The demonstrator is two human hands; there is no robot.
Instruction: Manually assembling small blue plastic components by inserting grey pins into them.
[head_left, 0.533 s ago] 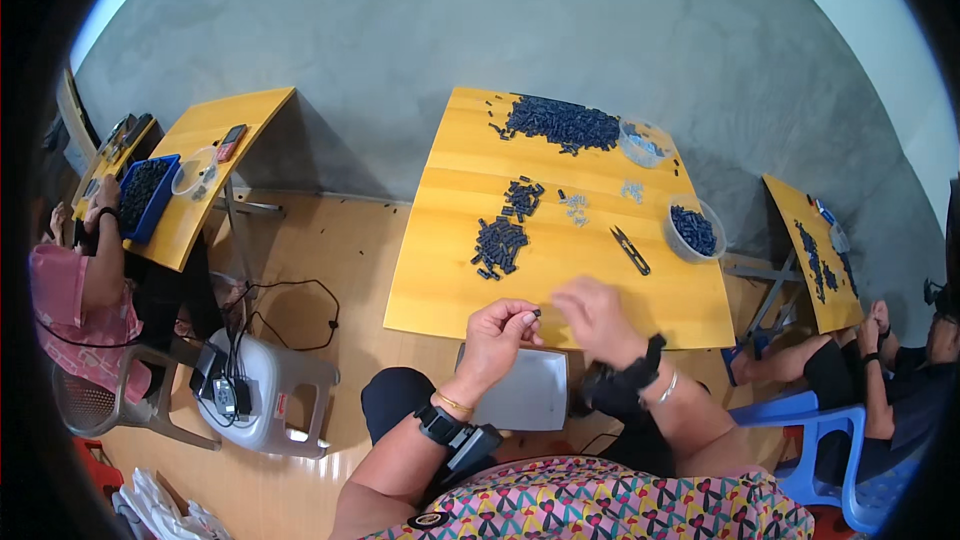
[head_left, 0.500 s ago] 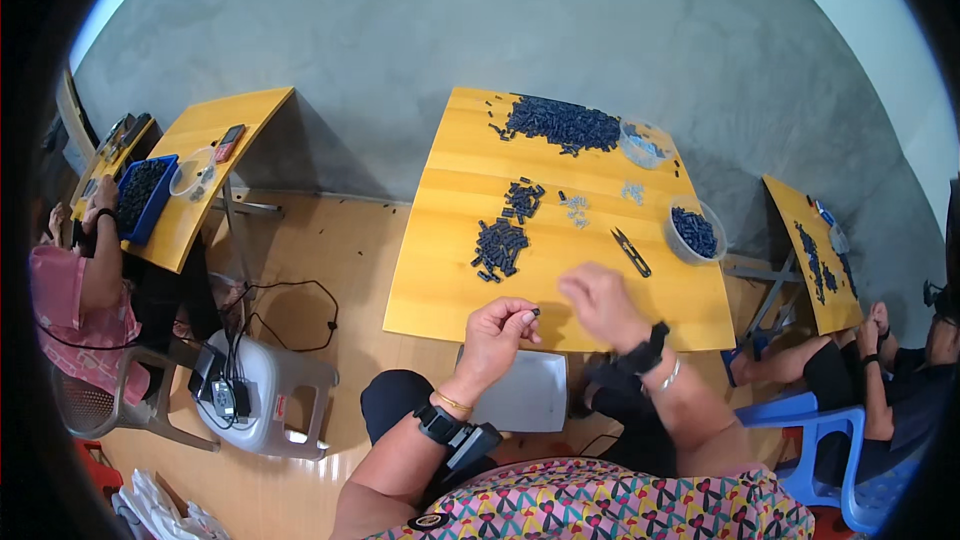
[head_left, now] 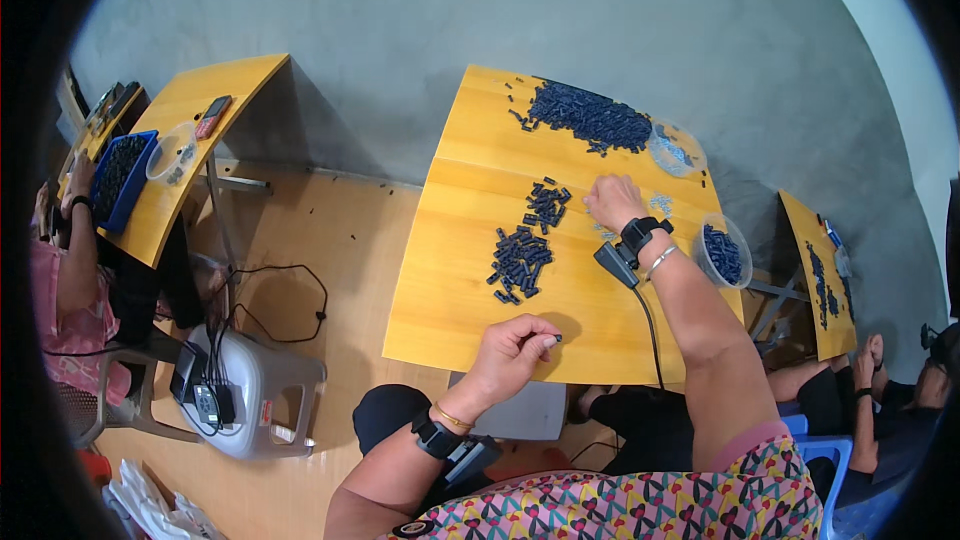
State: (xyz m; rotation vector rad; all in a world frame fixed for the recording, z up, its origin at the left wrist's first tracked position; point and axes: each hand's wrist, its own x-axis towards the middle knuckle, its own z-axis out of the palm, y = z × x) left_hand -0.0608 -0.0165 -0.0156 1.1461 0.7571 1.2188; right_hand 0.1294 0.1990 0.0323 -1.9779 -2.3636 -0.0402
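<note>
My left hand [head_left: 512,355] is closed in a pinch near the table's front edge. A small black piece [head_left: 557,338] sticks out between its thumb and forefinger. My right hand [head_left: 614,202] reaches across the table with bent fingers down on the small silvery parts [head_left: 605,233]; its fingertips are partly hidden, so what they pinch does not show. Left of it lie an upper pile of short black tubular pieces [head_left: 546,206] and a larger pile of black pieces [head_left: 520,262]. More silvery bits [head_left: 661,204] lie beyond my right wrist.
A big heap of black pieces [head_left: 590,115] covers the table's far side, beside a clear tub [head_left: 678,148]. Another round tub [head_left: 722,252] of black pieces stands at right. A cable [head_left: 652,335] hangs from my right wrist device. People sit at side tables; a grey stool [head_left: 262,390] stands left.
My right hand has moved away from the left, forward to the silvery parts. Its forearm now covers where the black thread snips lay. My left hand keeps its pinch; the whole view has shifted.
</note>
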